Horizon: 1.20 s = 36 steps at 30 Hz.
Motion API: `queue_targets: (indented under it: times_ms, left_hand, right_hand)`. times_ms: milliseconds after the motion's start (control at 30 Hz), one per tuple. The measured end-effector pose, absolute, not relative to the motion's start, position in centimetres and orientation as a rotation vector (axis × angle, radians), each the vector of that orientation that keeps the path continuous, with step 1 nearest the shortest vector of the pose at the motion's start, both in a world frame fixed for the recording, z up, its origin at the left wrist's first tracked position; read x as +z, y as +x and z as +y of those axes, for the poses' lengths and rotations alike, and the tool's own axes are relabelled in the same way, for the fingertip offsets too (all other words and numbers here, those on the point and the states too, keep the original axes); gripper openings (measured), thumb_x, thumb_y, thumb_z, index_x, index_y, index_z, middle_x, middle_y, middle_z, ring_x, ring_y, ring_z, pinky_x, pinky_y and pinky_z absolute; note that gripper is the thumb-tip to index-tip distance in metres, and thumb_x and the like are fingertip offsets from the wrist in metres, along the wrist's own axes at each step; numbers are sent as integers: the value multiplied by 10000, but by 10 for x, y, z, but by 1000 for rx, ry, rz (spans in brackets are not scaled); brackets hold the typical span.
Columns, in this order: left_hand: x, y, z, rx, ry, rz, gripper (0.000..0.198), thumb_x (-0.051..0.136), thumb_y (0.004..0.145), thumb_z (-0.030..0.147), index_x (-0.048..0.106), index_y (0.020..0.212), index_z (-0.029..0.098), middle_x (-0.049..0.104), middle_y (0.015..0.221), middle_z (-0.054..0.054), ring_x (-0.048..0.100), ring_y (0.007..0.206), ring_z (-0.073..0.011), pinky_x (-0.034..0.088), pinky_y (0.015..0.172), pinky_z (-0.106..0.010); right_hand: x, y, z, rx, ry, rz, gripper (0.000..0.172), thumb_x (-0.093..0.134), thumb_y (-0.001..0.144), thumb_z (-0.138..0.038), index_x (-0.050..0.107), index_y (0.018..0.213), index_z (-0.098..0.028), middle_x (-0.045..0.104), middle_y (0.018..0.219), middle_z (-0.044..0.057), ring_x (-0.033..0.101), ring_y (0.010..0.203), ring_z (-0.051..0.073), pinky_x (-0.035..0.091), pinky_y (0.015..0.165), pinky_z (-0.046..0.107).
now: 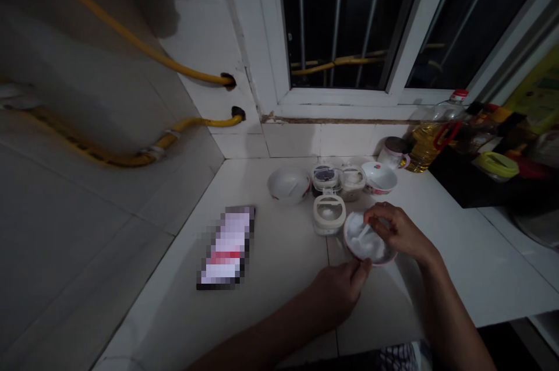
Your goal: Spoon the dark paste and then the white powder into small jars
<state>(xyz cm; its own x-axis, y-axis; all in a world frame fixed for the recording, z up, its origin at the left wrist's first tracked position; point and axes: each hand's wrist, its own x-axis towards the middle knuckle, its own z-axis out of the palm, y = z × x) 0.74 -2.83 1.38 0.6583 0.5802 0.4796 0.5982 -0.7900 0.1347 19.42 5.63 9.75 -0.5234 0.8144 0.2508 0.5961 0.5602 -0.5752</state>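
A bowl [386, 260] with a pinkish rim stands on the white counter, holding a white substance I cannot identify. My left hand [343, 292] pinches the near edge of this bowl between thumb and fingers. Over the bowl, my right hand [391, 228] is closed on a small white spoon [363, 234], whose lower end dips into the white contents. Just left of the bowl sits a clear seasoning jar [329, 216] with a pale lid frame. Behind it are two similar jars, one with dark contents [325, 176] and one lighter [351, 179].
At the back stand a white bowl [288, 186] and a flower-patterned bowl [379, 179]. A blurred-out phone [229, 246] lies to the left. An oil bottle [430, 138], a lidded mug [393, 153] and a dark rack [463, 179] with bottles occupy the right. Yellow pipes [174, 65] run along the wall.
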Motion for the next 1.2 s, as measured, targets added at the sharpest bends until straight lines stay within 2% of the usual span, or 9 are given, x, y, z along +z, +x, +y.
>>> queue_targets:
  times_ms: [200, 367, 500, 667, 833, 1000, 1200]
  left_hand:
    - [11, 7, -28, -840, -2825, -977, 367, 350, 931, 109, 448, 1277, 38, 677, 1015, -176, 697, 778, -192, 594, 591, -282]
    - [7, 7, -27, -841, -2804, -969, 346, 343, 934, 106, 461, 1244, 7, 678, 1010, -192, 699, 785, -209, 598, 585, -296]
    - [5, 7, -27, -871, -2774, -947, 346, 339, 934, 102, 462, 1243, 4, 679, 1006, -189, 698, 795, -218, 598, 580, -301]
    - [6, 7, -26, -883, -2767, -936, 348, 337, 938, 106, 473, 1248, 26, 679, 997, -182, 699, 800, -195, 597, 607, -272]
    - [4, 6, -25, -931, -2759, -900, 361, 327, 934, 97, 447, 1260, -2, 672, 1034, -208, 698, 838, -211, 604, 626, -289]
    - [5, 6, -26, -920, -2775, -911, 379, 334, 932, 97, 430, 1290, 20, 668, 1054, -209, 697, 865, -209, 606, 657, -291]
    - [6, 6, -26, -947, -2748, -905, 374, 336, 937, 95, 424, 1292, 19, 678, 1008, -197, 702, 806, -202, 600, 608, -276]
  right_hand:
    - [97, 203, 61, 570, -1213, -2174, 193, 471, 858, -239, 655, 811, -207, 654, 732, 36, 578, 707, 188, 427, 614, 282]
    - [97, 199, 63, 467, -1284, -2203, 192, 470, 830, -179, 659, 827, -208, 665, 761, 44, 575, 739, 197, 423, 678, 305]
    - [96, 192, 62, 623, -1222, -2247, 197, 470, 821, -170, 664, 798, -200, 673, 764, 41, 584, 757, 195, 426, 699, 306]
    - [97, 195, 63, 816, -1233, -2050, 175, 483, 802, -221, 651, 760, -194, 584, 606, -4, 556, 657, 168, 410, 643, 276]
    - [99, 198, 66, 989, -1253, -1846, 146, 523, 756, -263, 634, 714, -178, 548, 543, -28, 514, 566, 139, 383, 599, 263]
    - [95, 199, 72, 1045, -1270, -1672, 137, 528, 688, -261, 631, 660, -175, 516, 491, -38, 476, 522, 128, 356, 575, 264]
    - [94, 202, 77, 1132, -1243, -1549, 118, 534, 645, -243, 629, 630, -175, 515, 479, -35, 476, 507, 131, 379, 590, 279]
